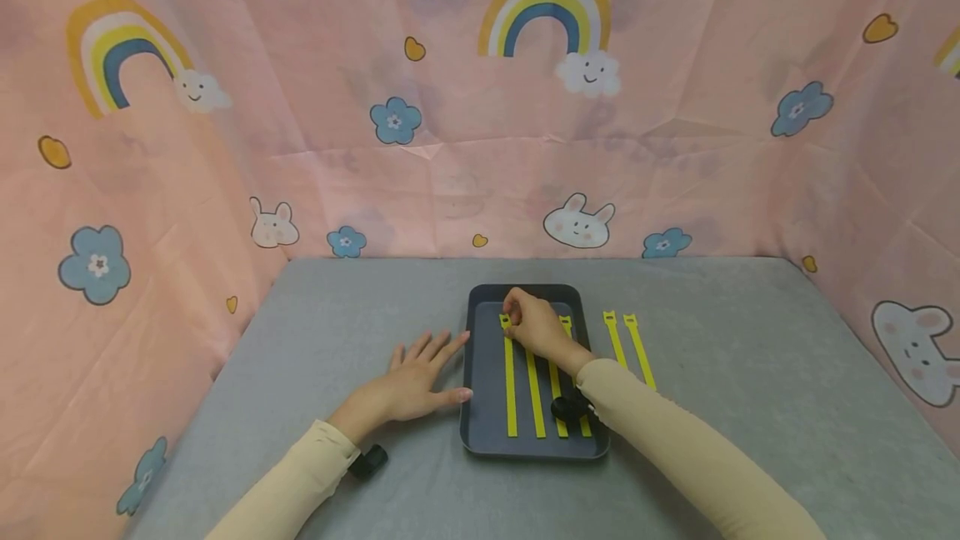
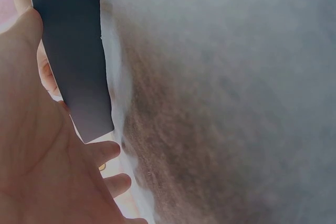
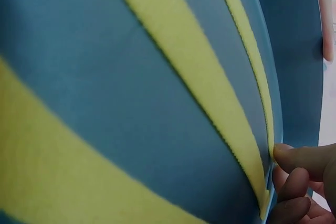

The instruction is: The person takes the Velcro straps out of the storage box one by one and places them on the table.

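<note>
A dark grey rectangular tray (image 1: 483, 373) stands on the table, with several yellow hook-and-loop cable ties (image 1: 537, 407) laid lengthwise in it. With thumb and fingertips, my right hand (image 1: 542, 327) pinches the slotted far end of the leftmost cable tie (image 1: 511, 390), whose strip lies along the tray floor. The right wrist view shows a fingertip (image 3: 282, 153) right at that end. My left hand (image 1: 411, 386) is spread on the table, thumb and index fingertip at the tray's left rim; the left wrist view shows the tray wall (image 2: 73, 51) beside the palm.
Two more yellow cable ties (image 1: 640, 348) lie on the grey table (image 1: 360, 298) right of the tray, partly behind my right sleeve (image 1: 675, 440). A pink patterned cloth (image 1: 450, 190) hangs around the back and sides. A black wrist camera (image 1: 369, 462) sits at my left wrist.
</note>
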### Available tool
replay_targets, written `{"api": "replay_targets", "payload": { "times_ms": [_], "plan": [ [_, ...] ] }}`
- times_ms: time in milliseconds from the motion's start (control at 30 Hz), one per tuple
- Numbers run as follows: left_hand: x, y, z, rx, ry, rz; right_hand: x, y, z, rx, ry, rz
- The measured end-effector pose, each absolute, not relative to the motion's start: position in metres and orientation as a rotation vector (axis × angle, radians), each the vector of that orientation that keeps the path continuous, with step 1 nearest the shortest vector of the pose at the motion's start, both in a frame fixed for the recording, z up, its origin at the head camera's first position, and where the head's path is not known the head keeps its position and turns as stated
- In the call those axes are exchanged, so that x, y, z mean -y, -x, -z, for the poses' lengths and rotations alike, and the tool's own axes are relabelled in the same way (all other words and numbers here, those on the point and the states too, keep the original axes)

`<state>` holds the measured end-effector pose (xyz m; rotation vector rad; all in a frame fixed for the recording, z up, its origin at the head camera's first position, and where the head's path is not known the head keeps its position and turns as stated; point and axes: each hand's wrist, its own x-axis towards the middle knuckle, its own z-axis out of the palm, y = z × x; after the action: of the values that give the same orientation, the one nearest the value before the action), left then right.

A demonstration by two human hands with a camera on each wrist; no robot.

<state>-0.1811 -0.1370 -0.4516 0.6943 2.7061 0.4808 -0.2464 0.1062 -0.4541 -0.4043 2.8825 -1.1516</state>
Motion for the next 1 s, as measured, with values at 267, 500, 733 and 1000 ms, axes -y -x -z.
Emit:
{"api": "replay_targets", "payload": {
  "times_ms": [267, 500, 733, 1000],
  "plan": [
    [0.1366, 0.1798, 0.4514, -2.706, -0.679, -0.477, -0.1057, 0.2449, 0.4572, -2.873, 0.433, 1.196],
    [0.1368, 0.1798, 0.45, -2.708, -0.682, -0.478, -0.1069, 0.247, 0.4567, -2.861, 0.464, 1.258],
    [0.1361, 0.1801, 0.4495, -2.714, -0.683, -0.478, -0.1101, 0.2471, 0.4524, -2.862, 0.533, 1.266],
    [0.1367, 0.1799, 0.4501, -2.717, -0.697, -0.476, -0.1125, 0.2455, 0.448, -2.853, 0.56, 1.283]
  ]
}}
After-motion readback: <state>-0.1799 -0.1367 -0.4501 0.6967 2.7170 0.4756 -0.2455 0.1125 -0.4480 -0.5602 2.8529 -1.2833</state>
